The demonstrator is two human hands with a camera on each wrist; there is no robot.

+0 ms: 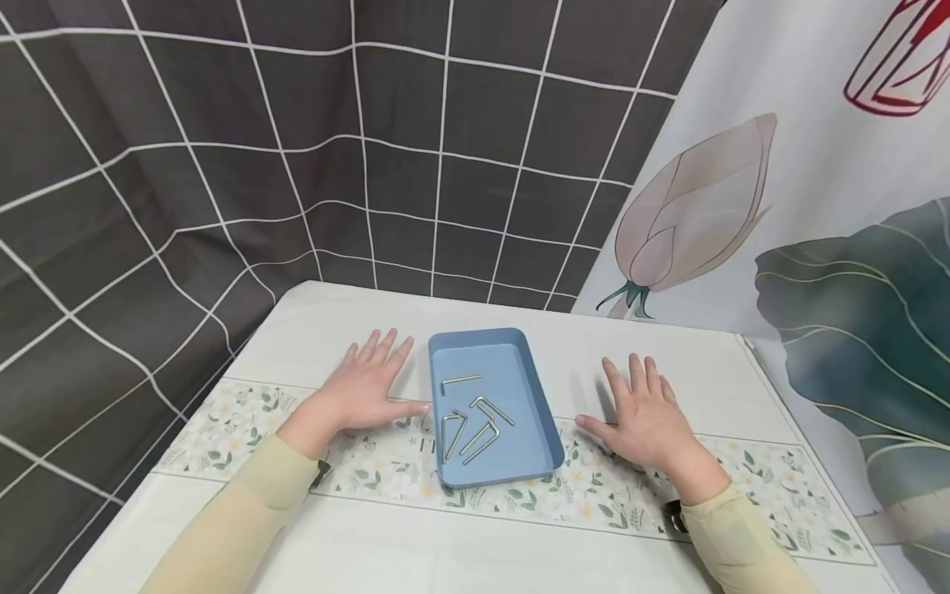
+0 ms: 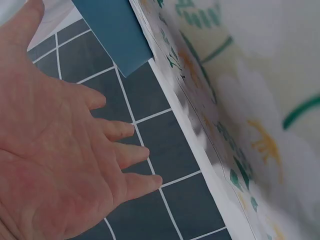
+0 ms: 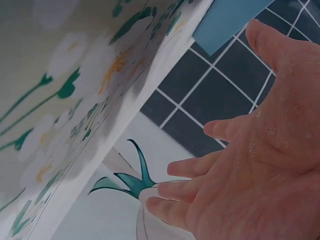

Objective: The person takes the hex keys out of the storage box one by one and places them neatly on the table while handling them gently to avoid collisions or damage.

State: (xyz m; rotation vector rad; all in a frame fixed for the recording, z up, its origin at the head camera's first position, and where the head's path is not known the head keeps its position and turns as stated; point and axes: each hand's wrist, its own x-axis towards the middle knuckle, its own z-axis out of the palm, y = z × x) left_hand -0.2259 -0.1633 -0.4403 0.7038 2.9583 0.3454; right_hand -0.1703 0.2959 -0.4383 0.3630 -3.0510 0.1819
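Note:
A shallow blue tray (image 1: 530, 388) sits on the table between the two hands. Several L-shaped metal hex keys (image 1: 481, 441) lie in its near left part, and a single hex key (image 1: 462, 379) lies apart farther back. To the tray's left, the left hand (image 1: 364, 388) is held with fingers spread and the thumb tip right at the tray's wall. The right hand (image 1: 646, 421) is on the other side, fingers spread, a short gap from the tray. Both palms show bare in the wrist views, with the tray's outer wall (image 2: 117, 35) near the left hand.
A white tablecloth (image 1: 356, 309) with a floral band (image 1: 594, 487) covers the table. Behind and to the left hangs a dark curtain with a white grid (image 1: 401, 181). At the right hangs a pale curtain with a flower print (image 1: 690, 206). Dark bands show at both wrists.

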